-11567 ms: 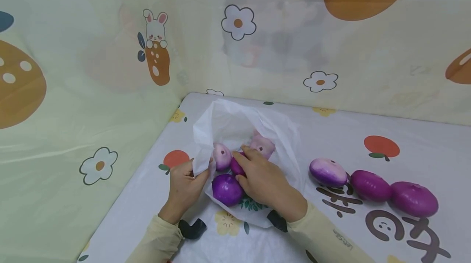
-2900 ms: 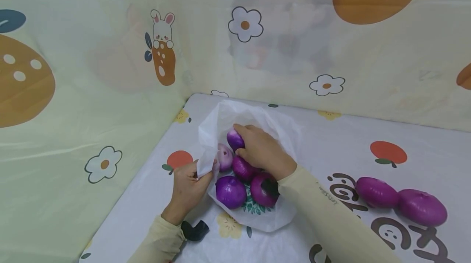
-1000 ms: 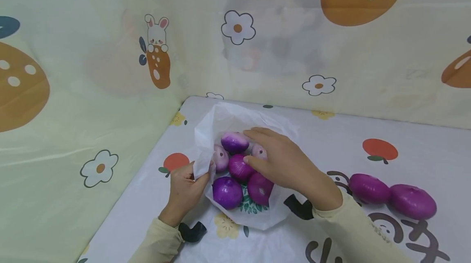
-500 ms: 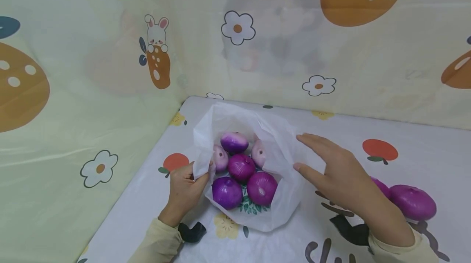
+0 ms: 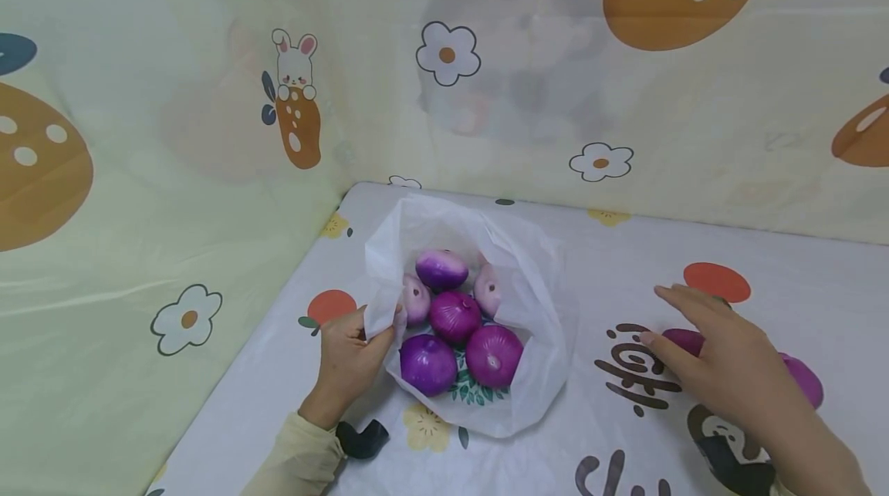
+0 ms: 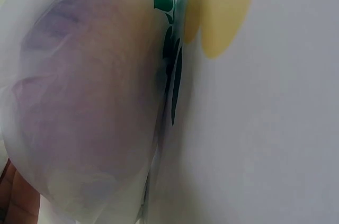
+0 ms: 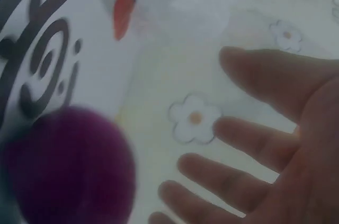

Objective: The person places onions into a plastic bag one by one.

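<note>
A white plastic bag [image 5: 538,291] lies open on the table with several purple onions [image 5: 454,315] inside. My left hand [image 5: 350,353] pinches the bag's left rim and holds it up; in the left wrist view an onion [image 6: 85,102] shows through the bag film. My right hand [image 5: 722,361] hovers open, fingers spread, over two purple onions [image 5: 684,339] lying loose at the right. The nearer loose onion [image 7: 69,166] sits just below the right hand's fingers [image 7: 222,173] in the right wrist view. The farther loose onion [image 5: 806,380] is partly hidden behind that hand.
A patterned cloth [image 5: 625,264] covers the table. Printed curtain walls [image 5: 208,133] close in the back and left, meeting at the corner behind the bag. A black strap piece [image 5: 361,436] lies by my left sleeve.
My right hand has let go of an onion inside the bag, pulled out and swung right to above the two loose onions. My left hand has kept hold of the bag rim.
</note>
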### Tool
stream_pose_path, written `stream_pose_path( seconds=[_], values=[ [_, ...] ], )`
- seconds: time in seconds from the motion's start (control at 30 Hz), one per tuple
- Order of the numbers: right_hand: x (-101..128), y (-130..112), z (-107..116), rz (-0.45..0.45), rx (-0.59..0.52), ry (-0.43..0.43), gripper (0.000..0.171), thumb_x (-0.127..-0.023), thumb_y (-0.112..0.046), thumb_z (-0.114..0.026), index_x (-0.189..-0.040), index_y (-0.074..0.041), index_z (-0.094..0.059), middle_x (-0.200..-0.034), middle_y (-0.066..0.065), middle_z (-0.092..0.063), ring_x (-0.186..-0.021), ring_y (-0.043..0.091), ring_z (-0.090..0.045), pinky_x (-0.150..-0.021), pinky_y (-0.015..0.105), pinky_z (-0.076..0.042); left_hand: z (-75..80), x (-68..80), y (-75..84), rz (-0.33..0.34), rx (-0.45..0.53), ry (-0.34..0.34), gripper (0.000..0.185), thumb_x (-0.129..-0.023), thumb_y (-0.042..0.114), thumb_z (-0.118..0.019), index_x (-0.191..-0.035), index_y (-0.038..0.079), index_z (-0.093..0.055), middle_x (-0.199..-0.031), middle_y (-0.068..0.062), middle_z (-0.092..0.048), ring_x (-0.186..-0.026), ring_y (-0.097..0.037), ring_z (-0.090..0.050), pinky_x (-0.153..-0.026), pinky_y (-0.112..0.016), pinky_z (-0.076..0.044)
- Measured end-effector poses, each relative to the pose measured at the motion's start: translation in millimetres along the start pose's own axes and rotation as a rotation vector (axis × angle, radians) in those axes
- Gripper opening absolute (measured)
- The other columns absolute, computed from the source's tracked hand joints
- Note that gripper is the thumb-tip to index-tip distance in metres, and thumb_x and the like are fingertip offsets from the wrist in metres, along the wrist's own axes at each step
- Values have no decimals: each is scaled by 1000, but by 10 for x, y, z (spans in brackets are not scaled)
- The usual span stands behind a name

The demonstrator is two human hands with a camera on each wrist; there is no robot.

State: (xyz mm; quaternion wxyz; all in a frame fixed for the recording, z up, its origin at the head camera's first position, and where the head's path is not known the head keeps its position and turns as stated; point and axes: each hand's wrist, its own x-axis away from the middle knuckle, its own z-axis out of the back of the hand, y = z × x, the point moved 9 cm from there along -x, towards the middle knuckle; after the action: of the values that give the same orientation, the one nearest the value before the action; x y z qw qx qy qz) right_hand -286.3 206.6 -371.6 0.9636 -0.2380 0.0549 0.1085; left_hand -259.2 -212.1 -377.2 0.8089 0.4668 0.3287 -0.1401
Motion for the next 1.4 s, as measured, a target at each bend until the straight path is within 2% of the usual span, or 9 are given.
stream_pose_path(
  seconds=[0.2, 0.3, 0.6, 0.87, 1.1, 1.4],
  values=[
    [35, 268, -126, -79, 41, -107, 82, -88, -34, -84, -153, -2, -46, -149, 37, -44, -128, 61, -42, -88, 79, -42, 2, 0, -9, 3, 1, 5, 7, -83, 0, -83, -83, 6, -80, -65, 0, -70, -57, -7, -49, -49, -20, -41],
    [36, 352, -204, -85, 66, -161, 84, -87, -34, -84, -154, -2, -45, -150, 39, -41, -130, 62, -40, -87, 79, -42, 3, -1, -3, -5, 7, 6, 7, -83, -1, -83, -81, 5, -79, -65, -2, -69, -57, -7, -49, -50, -21, -42],
    [49, 469, -350, -61, 107, -222, 82, -81, -23, -88, -148, 3, -49, -147, 42, -39, -126, 64, -43, -82, 75, -48, -8, -1, -3, -14, 25, 2, 7, -84, -1, -82, -82, 5, -78, -67, -1, -71, -59, -7, -51, -52, -22, -45],
    [52, 396, -350, -63, 113, -232, 83, -78, -19, -90, -146, 6, -50, -140, 42, -45, -118, 62, -50, -79, 72, -52, -8, 7, -40, 5, 16, -4, 4, -84, 1, -83, -84, 1, -79, -67, -2, -71, -58, -7, -51, -51, -21, -44],
    [55, 395, -363, -70, 124, -226, 83, -77, -17, -89, -147, 5, -50, -138, 37, -52, -114, 55, -55, -81, 71, -53, -1, 4, -27, -6, 12, 9, 14, -83, -1, -82, -74, 7, -76, -59, 0, -64, -56, -5, -45, -47, -19, -38],
    [54, 405, -381, -82, 137, -234, 83, -78, -20, -89, -147, 4, -51, -138, 37, -53, -114, 56, -56, -78, 71, -53, -10, -6, 3, -25, 31, 9, 10, -82, -3, -82, -79, 6, -78, -64, 0, -69, -57, -4, -49, -48, -20, -42]
  ],
)
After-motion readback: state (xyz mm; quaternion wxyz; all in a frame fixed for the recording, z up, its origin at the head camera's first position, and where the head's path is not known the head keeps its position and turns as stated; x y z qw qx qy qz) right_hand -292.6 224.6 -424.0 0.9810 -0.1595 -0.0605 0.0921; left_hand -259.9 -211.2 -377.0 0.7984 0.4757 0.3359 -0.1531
